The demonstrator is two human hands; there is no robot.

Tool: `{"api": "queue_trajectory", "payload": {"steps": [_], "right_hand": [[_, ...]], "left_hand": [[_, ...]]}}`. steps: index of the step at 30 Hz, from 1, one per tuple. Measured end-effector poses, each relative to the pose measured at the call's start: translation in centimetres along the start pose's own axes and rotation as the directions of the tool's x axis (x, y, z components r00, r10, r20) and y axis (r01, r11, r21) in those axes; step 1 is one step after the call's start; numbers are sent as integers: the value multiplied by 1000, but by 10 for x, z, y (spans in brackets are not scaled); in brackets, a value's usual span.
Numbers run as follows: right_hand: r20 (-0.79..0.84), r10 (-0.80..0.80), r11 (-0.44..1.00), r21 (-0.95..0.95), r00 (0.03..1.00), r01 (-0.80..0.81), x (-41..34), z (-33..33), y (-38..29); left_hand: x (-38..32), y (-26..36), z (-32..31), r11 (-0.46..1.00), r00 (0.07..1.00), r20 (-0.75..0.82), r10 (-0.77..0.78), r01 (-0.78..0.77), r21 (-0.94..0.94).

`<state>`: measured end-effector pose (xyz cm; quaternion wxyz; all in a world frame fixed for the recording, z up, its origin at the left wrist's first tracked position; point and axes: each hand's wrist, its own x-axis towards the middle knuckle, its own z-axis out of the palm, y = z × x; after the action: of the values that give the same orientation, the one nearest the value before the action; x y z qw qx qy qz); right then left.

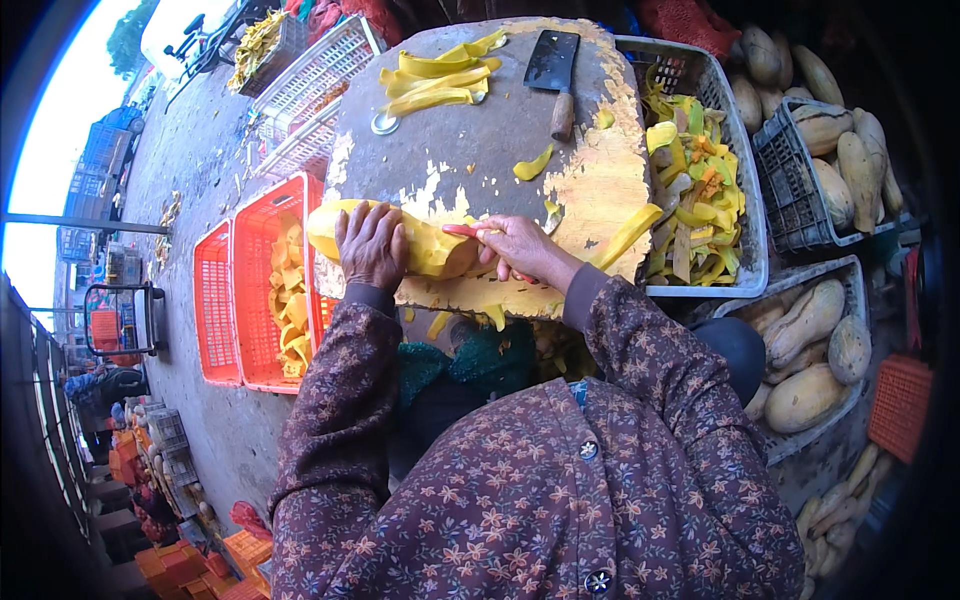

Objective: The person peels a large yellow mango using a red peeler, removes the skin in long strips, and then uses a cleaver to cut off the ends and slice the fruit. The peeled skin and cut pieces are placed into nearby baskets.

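A long yellow squash [439, 247], its skin pared away, lies across the near edge of a worn wooden board [457, 161]. My left hand [371, 244] presses down on it, fingers spread over the top and sides. In my right hand [517, 247] is a red-handled peeler [459, 230], held against the squash's right end; its blade is hidden. Beside that hand a long strip of peel [626, 236] rests on the board's right edge. Farther up lie a pile of yellow peel strips [439, 75] and a cleaver [553, 64] with a wooden handle.
Right of the board stands a crate [739, 172] heaped with peel. Crates of whole squash [806, 330] are beyond it. At left, an orange crate [247, 300] holds cut squash pieces [289, 300]. White crates [319, 71] stand at the upper left. A metal ring [385, 124] lies on the board.
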<state>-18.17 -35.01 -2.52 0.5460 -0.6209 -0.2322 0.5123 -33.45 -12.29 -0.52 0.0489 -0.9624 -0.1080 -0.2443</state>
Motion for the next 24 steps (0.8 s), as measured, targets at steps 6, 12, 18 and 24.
{"api": "queue_trajectory", "payload": {"steps": [6, 12, 18, 24], "right_hand": [[23, 54, 969, 241, 998, -57, -33, 22, 22], [109, 75, 970, 222, 991, -98, -83, 30, 28], [-86, -80, 967, 235, 993, 98, -78, -4, 23], [-199, -258, 966, -79, 946, 247, -50, 16, 12]], "left_hand": [[-1, 0, 0, 997, 996, 39, 78, -77, -7], [3, 14, 6, 998, 996, 65, 66, -67, 11], [6, 22, 4, 997, 994, 76, 79, -77, -21], [5, 22, 4, 998, 991, 118, 69, -70, 1]]}}
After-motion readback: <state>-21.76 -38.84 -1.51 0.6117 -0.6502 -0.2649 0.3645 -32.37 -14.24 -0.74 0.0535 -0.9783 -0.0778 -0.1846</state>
